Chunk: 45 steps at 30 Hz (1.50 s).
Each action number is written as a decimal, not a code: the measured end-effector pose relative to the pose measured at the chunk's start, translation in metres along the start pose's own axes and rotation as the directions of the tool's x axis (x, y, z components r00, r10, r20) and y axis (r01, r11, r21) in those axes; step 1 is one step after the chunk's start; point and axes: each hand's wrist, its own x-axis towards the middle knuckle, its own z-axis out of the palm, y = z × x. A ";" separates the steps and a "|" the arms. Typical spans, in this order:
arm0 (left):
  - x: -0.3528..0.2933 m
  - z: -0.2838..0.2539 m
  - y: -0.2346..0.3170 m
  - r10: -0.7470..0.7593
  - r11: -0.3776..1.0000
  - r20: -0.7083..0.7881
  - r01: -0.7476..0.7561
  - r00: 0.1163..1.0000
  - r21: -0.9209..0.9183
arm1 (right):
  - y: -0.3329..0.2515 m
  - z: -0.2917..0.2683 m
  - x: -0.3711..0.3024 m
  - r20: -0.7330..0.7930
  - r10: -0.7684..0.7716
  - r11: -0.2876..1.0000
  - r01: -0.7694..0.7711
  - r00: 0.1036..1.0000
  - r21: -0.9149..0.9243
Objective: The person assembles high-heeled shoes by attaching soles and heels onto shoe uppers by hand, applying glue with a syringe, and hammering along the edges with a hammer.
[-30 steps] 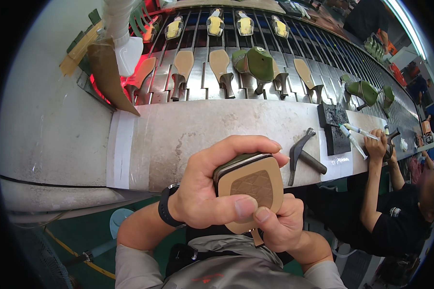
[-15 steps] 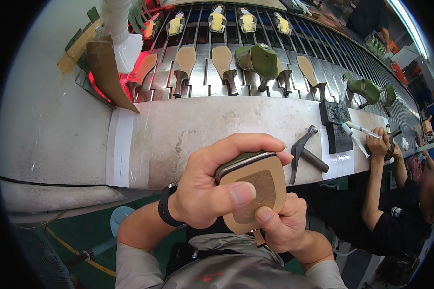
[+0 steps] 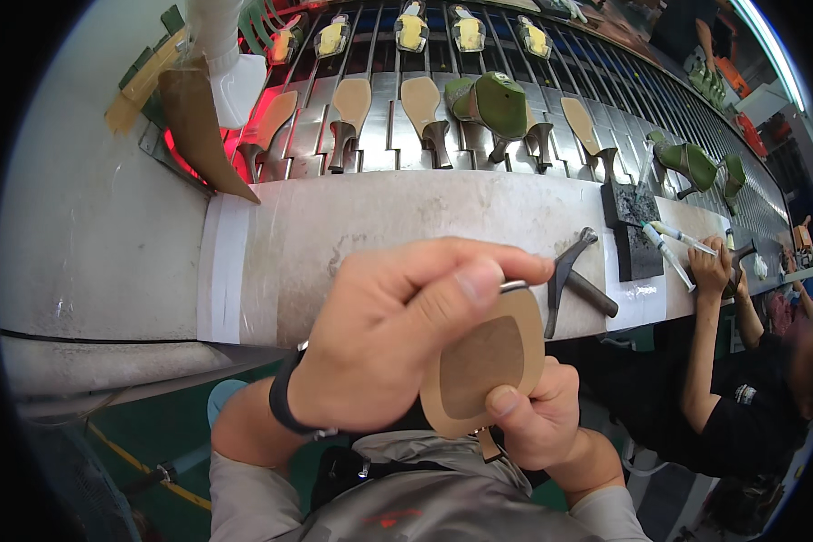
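**Left hand (image 3: 384, 339) shifted to the far edge of the tan, rounded shoe sole (image 3: 488, 370) with brown inset panel**

Nearest me, the sole is held face up in front of my body, off the bench. My right hand (image 3: 542, 420) pinches its near right edge, thumb on top; that hold is unchanged. My left thumb, earlier laid on the panel, now sits at the far rim, fingers bent together around that end. Whether they grip, I cannot tell. In my judgement the change frees the panel's face for checking, though my left hand obstructs the sole's left side and most of its far end.

Beyond, on the pale, stained bench top (image 3: 406, 208), a dark metal hammer (image 3: 565, 275) lies just right of my left fingertips, limiting room there. Farther right are a black, rough-topped block (image 3: 637, 253) and white syringes (image 3: 668, 258), near a co-worker's hand (image 3: 711, 266).

At the far side, a silver slatted rack (image 3: 468, 152) carries tan soles with dark heels (image 3: 351, 101). A green heeled shoe (image 3: 500, 106) partly hides one. Far left, a brown curved board (image 3: 194, 131) blocks part of a red glow.
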 end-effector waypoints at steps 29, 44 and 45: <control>0.062 -0.035 -0.041 0.548 0.823 0.087 -0.555 0.832 0.126 | -0.017 -0.034 0.049 -0.152 0.235 0.962 -0.208 0.960 0.175; 0.015 -0.026 -0.035 0.476 0.879 -0.032 -0.477 0.879 0.003 | -0.027 0.003 0.034 -0.164 0.146 0.987 -0.155 0.976 -0.043; 0.006 -0.024 -0.037 0.495 0.869 -0.103 -0.494 0.863 0.032 | -0.025 0.009 0.029 -0.116 0.108 0.986 -0.121 0.987 -0.110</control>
